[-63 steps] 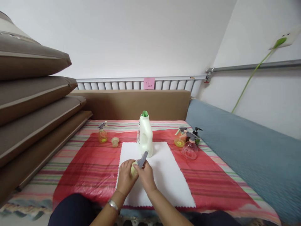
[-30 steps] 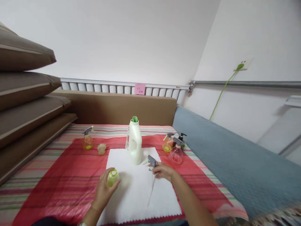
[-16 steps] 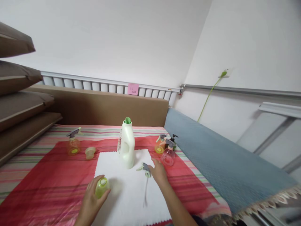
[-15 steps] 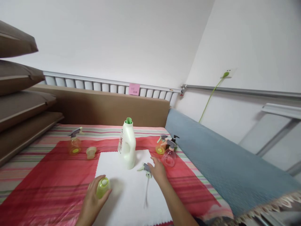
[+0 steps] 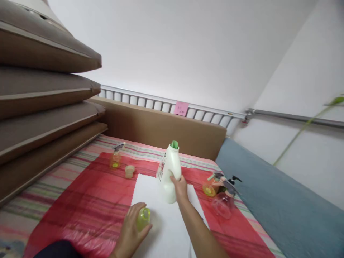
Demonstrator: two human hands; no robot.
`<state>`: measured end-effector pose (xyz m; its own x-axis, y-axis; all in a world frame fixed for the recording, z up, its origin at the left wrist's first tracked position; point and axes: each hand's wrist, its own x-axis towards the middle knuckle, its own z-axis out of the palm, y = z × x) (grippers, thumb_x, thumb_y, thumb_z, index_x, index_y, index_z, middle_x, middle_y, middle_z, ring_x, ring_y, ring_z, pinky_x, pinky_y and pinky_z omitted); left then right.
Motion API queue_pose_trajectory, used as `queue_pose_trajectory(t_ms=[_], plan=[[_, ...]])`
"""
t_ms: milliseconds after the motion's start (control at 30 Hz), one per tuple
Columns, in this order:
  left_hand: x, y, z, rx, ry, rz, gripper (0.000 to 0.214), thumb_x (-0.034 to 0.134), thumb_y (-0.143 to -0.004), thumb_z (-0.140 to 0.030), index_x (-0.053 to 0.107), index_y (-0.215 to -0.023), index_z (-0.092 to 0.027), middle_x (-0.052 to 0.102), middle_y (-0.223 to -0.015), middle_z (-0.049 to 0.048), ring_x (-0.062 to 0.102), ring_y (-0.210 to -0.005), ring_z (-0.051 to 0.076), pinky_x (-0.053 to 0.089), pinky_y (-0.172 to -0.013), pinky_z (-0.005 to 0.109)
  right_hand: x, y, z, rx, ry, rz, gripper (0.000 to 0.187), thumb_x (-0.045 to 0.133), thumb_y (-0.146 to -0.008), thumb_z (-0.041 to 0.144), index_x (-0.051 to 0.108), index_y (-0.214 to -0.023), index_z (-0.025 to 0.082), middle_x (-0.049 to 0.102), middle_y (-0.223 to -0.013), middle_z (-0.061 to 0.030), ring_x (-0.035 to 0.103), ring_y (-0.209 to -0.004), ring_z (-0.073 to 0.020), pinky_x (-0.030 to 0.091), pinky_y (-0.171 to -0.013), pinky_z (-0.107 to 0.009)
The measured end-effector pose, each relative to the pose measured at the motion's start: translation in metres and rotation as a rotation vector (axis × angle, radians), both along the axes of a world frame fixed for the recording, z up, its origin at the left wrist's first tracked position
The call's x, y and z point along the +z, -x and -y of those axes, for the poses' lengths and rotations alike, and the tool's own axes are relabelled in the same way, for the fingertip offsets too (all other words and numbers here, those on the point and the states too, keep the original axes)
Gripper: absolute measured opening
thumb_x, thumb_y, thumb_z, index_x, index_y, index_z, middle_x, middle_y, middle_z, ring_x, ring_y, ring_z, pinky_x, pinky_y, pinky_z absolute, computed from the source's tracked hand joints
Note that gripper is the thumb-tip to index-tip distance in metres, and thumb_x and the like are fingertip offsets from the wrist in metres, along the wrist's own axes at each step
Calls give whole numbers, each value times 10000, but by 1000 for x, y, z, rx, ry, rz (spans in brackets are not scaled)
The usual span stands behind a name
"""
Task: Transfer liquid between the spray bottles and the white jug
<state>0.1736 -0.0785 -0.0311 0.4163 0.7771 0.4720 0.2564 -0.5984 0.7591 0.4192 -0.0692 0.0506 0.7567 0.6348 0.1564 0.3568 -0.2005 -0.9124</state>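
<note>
My left hand point(image 5: 133, 225) is wrapped round a small yellow-green clear bottle point(image 5: 143, 217), whose mouth has no spray head on it. With my right hand point(image 5: 180, 188) I grip the handle of a large pale green detergent jug point(image 5: 172, 165). The jug has a green spout and is uncapped. I cannot tell whether its base touches the white cloth point(image 5: 161, 240) beneath. My right forearm hides most of the cloth's right side, and the loose spray head seen before is out of sight behind it.
On the red sheet point(image 5: 80, 200) at left stand a yellow spray bottle point(image 5: 115, 161) and a pale cap point(image 5: 129, 171). At right are a yellow spray bottle point(image 5: 209, 189), a pink spray bottle point(image 5: 223, 204) and a black pump point(image 5: 234, 180). Stacked cushions point(image 5: 48, 86) rise at left.
My right hand has left the loose spray head and taken hold of the jug's handle. My left hand still holds the small bottle. The camera view has turned left.
</note>
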Motion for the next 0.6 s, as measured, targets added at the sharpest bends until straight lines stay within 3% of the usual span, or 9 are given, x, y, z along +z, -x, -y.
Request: queue_pose_trajectory(t_ms=[167, 333, 467, 600], plan=[[12, 1, 6, 3, 28, 26, 478, 676, -674, -212, 539, -1132, -230, 614, -1140, 92, 553, -1106, 273, 446, -973, 482, 23, 7, 6, 32, -52, -13, 334, 590, -828, 430, 580, -985, 134, 661, -873, -37, 631, -733, -183, 509, -654, -311], [18, 1, 7, -17, 23, 44, 476, 689, -664, -185, 534, -1111, -232, 611, -1122, 83, 556, -1084, 264, 446, -965, 468, 74, -8, 52, 118, -53, 30, 467, 661, -664, 498, 574, -970, 157, 692, -816, -48, 641, -709, -243, 478, -580, -289], [18, 1, 5, -37, -5, 36, 470, 690, -693, -225, 508, -1127, -223, 601, -1118, 91, 546, -1087, 265, 440, -959, 470, 124, -23, 106, 142, 58, 145, 420, 677, -656, 506, 608, -906, 175, 655, -694, -12, 591, -611, -207, 419, -536, -269], [16, 0, 5, -44, -16, 36, 485, 686, -709, -241, 489, -1152, -226, 590, -1138, 89, 534, -1099, 260, 427, -963, 465, 160, -24, 154, 195, 331, 411, 381, 517, -781, 562, 601, -822, 192, 592, -584, 11, 563, -560, -188, 404, -539, -270]])
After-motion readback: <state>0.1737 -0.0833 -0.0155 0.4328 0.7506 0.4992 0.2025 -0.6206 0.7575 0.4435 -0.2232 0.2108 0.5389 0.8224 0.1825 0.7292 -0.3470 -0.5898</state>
